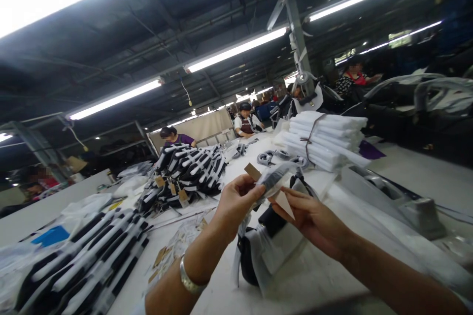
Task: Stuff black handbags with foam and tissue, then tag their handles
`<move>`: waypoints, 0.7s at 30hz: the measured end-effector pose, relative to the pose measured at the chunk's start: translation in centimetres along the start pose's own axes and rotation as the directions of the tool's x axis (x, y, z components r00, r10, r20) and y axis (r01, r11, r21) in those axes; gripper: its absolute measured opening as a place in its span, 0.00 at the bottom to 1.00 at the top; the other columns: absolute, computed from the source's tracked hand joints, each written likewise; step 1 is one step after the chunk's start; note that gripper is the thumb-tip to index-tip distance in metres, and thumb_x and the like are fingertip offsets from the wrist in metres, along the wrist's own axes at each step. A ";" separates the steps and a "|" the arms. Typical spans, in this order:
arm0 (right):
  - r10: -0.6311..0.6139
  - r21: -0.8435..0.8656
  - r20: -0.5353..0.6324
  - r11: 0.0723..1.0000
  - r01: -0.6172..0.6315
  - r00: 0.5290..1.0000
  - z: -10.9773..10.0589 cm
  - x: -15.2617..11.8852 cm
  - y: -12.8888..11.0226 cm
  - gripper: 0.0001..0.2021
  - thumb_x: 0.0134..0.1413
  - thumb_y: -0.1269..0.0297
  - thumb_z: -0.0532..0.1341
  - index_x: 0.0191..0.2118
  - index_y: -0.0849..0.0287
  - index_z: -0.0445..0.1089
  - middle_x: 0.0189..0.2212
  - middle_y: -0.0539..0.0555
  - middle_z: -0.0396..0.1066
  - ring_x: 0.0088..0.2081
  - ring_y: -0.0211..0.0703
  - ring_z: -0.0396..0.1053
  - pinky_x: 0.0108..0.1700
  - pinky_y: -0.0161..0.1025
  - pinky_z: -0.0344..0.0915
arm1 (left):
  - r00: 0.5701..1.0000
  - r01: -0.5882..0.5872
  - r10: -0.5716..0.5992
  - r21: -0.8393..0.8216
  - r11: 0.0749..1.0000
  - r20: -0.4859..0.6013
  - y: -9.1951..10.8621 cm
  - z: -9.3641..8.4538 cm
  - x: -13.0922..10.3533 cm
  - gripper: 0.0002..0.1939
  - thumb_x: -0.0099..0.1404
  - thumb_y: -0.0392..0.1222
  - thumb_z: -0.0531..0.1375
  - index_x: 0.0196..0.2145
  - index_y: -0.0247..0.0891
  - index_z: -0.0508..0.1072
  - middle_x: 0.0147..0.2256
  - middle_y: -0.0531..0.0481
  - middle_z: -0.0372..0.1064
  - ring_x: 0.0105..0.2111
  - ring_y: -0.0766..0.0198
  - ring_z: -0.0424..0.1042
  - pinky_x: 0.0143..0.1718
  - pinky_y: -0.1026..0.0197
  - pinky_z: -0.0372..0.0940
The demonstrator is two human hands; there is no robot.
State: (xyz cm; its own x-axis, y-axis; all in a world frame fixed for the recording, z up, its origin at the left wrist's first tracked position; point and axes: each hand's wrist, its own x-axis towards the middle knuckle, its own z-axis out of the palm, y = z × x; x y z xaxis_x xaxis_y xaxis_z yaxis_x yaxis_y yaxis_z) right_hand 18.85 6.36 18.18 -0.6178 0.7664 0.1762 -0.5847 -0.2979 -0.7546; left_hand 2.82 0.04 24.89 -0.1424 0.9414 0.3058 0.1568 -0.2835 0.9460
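Observation:
My left hand (236, 202) is closed, thumb and fingers pinching a dark strap wrapped in clear plastic (274, 176). A brown cardboard tag (253, 172) sticks out above those fingers. Opposite it, my right hand (314, 214) pinches a pale card tag (285, 204) close to the wrapped strap. Whether the tags are fastened to the strap, I cannot tell. Just below both hands, a black bag with white wrapping (254, 256) rests on the white table (207, 283), partly hidden by my right hand.
A tied stack of white foam sheets (325, 138) stands at the right back. Wrapped black bags are piled at the left (92, 261) and farther back (188, 167). Wrapped strap coils (265, 157) lie behind my hands. Co-workers sit beyond, one in purple (185, 139).

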 end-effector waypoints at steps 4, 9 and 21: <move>-0.103 -0.023 -0.005 0.994 0.103 0.995 1.0 -0.1 1.2 0.12 0.51 0.57 0.71 0.42 0.52 0.79 0.44 0.53 0.77 0.49 0.43 0.72 0.58 0.40 0.67 | 0.998 -0.038 0.039 0.025 0.999 -0.054 -0.4 0.2 -0.2 0.18 0.54 0.50 0.71 0.35 0.37 0.74 0.34 0.50 0.74 0.35 0.64 0.73 0.38 0.64 0.66; -0.232 -0.066 -0.079 0.972 0.227 0.969 2.6 0.3 2.4 0.13 0.49 0.52 0.71 0.36 0.54 0.78 0.40 0.53 0.76 0.46 0.45 0.72 0.53 0.41 0.69 | 0.988 -0.070 0.080 0.077 0.995 -0.134 -0.7 0.9 -0.6 0.16 0.54 0.47 0.71 0.33 0.37 0.71 0.32 0.51 0.73 0.33 0.65 0.72 0.36 0.65 0.65; -0.391 -0.336 -0.202 0.889 0.311 0.898 2.1 1.9 3.4 0.20 0.52 0.45 0.66 0.37 0.59 0.73 0.32 0.53 0.73 0.35 0.44 0.69 0.39 0.39 0.67 | 0.975 -0.171 0.194 0.193 0.966 -0.107 -1.0 2.2 -1.4 0.06 0.61 0.39 0.63 0.37 0.37 0.74 0.34 0.49 0.75 0.35 0.62 0.74 0.38 0.62 0.67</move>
State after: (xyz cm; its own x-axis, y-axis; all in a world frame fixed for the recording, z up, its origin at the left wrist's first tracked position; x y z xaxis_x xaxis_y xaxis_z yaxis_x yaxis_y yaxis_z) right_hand 14.53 5.63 17.25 -0.2195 0.9197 0.3254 -0.5353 0.1653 -0.8283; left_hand 5.02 -0.64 23.29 -0.2127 0.8437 0.4928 0.3649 -0.3993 0.8411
